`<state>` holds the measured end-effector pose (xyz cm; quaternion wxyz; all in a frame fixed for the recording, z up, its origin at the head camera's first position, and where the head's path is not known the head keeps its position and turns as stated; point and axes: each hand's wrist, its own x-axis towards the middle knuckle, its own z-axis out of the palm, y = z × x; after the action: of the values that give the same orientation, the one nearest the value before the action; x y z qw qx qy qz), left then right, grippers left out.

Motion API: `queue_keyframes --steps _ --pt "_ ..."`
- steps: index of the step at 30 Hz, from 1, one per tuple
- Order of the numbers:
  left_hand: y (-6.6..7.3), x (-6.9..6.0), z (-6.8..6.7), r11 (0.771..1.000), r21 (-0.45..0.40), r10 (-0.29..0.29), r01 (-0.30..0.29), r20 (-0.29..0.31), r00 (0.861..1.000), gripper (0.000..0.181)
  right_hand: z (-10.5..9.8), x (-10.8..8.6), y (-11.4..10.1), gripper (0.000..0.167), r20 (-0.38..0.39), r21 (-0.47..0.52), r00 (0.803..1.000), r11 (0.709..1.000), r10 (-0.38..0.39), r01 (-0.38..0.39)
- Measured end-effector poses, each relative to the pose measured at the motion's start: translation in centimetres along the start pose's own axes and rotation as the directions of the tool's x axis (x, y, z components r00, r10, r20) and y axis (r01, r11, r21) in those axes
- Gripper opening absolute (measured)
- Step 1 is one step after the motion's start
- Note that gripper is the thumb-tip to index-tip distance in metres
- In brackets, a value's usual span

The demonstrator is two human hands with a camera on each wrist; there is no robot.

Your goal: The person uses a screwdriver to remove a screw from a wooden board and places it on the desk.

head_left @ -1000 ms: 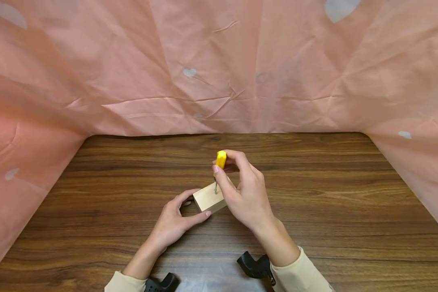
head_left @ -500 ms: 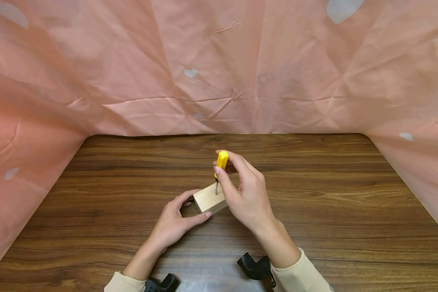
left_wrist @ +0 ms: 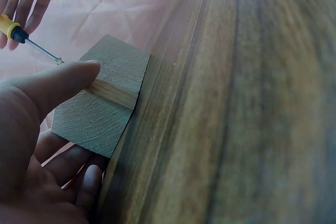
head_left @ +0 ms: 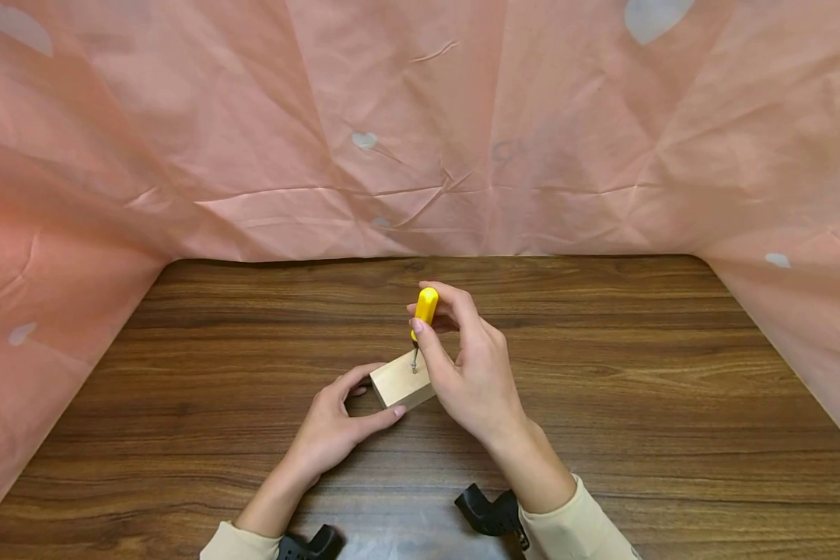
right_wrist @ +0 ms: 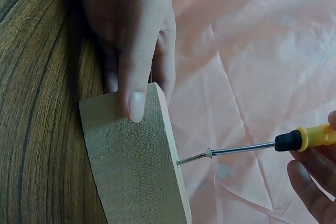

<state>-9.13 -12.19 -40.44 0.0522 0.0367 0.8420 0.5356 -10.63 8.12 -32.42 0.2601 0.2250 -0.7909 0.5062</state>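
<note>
A pale wooden block point(head_left: 397, 379) lies on the table, its left end gripped between the thumb and fingers of my left hand point(head_left: 339, 424). From the block's top face a screw point(right_wrist: 194, 158) sticks out, its threads largely exposed. My right hand point(head_left: 472, 373) pinches the yellow handle of a screwdriver point(head_left: 426, 306) between thumb and fingers above the block. In the right wrist view the shaft's tip meets the screw head, in line with the screw. The left wrist view shows my left thumb point(left_wrist: 63, 80) on the block's side. Part of the block's right end is hidden behind my right hand.
The dark wood-grain table point(head_left: 637, 373) spreads around the hands. Pink cloth point(head_left: 420, 155) with pale hearts hangs at the back and both sides. Black devices point(head_left: 488, 509) sit at both wrists, beside the beige sleeves point(head_left: 577, 525).
The fingers of my right hand shift slightly around the screwdriver handle, and the handle's tilt changes a little. My left hand and the block stay in place.
</note>
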Motion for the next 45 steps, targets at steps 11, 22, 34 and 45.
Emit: queue_keyframes --steps 11,22,34,45 --pt "-0.02 -0.14 -0.11 1.0 0.012 -0.012 0.012 -0.005 1.0 0.055 0.2 -0.1 0.0 0.033 -0.008 0.011 1.0 1.0 0.012 -0.012" --pt "-0.17 -0.23 -0.23 0.999 0.028 -0.017 0.018 -0.013 1.0 0.056 0.49 -0.12 0.13 0.031 -0.009 0.031 1.0 0.999 0.012 -0.012" --pt "-0.24 -0.39 -0.41 0.999 0.033 -0.02 0.021 -0.017 1.0 0.056 0.67 -0.1 0.01 0.028 -0.01 0.032 1.0 0.999 -0.002 0.002" --pt "-0.1 -0.22 -0.12 1.0 0.005 -0.009 0.009 -0.003 1.0 0.056 0.56 -0.1 0.25 0.032 -0.028 -0.02 0.999 0.999 -0.032 0.031"
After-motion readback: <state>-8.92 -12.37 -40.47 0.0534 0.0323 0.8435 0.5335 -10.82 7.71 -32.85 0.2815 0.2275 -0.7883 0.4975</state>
